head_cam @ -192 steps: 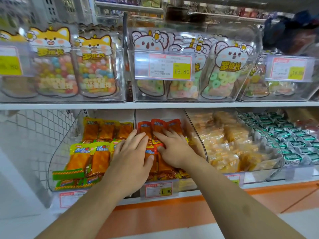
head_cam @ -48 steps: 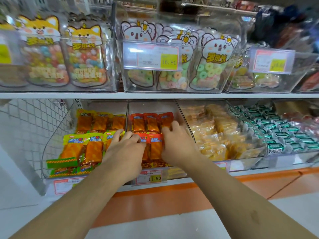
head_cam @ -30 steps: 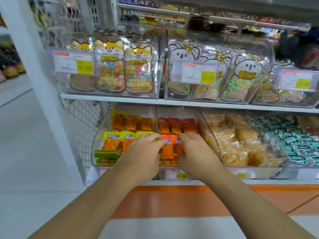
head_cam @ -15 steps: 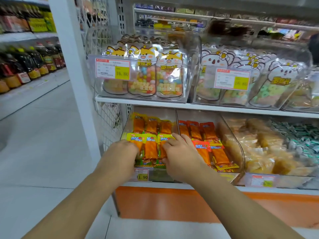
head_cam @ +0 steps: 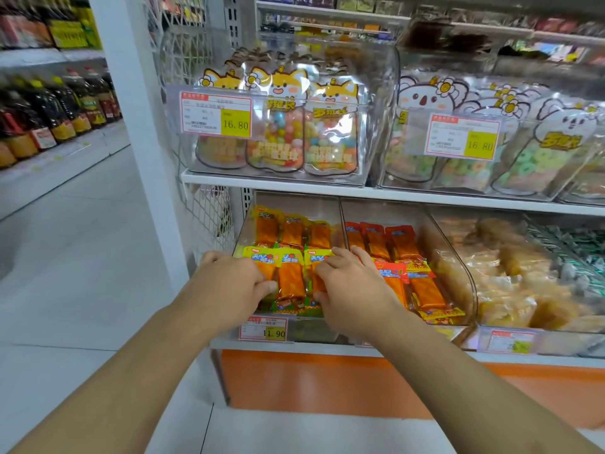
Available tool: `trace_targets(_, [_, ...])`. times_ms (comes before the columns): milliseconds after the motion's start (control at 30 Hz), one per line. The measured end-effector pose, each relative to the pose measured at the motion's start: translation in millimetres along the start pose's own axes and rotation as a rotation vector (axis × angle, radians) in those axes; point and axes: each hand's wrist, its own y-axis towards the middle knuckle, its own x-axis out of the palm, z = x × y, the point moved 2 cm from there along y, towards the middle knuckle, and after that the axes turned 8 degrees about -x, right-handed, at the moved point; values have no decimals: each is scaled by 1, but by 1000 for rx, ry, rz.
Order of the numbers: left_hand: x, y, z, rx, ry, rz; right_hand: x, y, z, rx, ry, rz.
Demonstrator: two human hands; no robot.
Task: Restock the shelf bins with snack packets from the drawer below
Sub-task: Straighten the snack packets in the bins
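Gripping yellow-topped packets (head_cam: 291, 273), seemingly two-handed.

- Your left hand (head_cam: 229, 283) is bare: no glove, ring or watch shows on it.
- Your right hand (head_cam: 353, 290) is bare too.
- Both your forearms run uncovered to the bottom edge of the view, with no sleeve or cuff showing.
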Motion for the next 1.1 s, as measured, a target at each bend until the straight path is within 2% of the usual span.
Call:
trace_targets(200, [-6, -10, 7, -49, -13, 77, -2, -2, -2, -4, -33, -30])
trace_targets(467, [3, -3, 22, 11, 154, -20, 1, 10, 6, 20, -75, -68])
trace_targets(833, [-8, 56, 30, -38, 307, -133, -5, 63, 36, 49, -124, -152])
trace_targets(1100, [-2, 107, 25, -43, 268, -1, 4, 99, 59, 96, -98, -151])
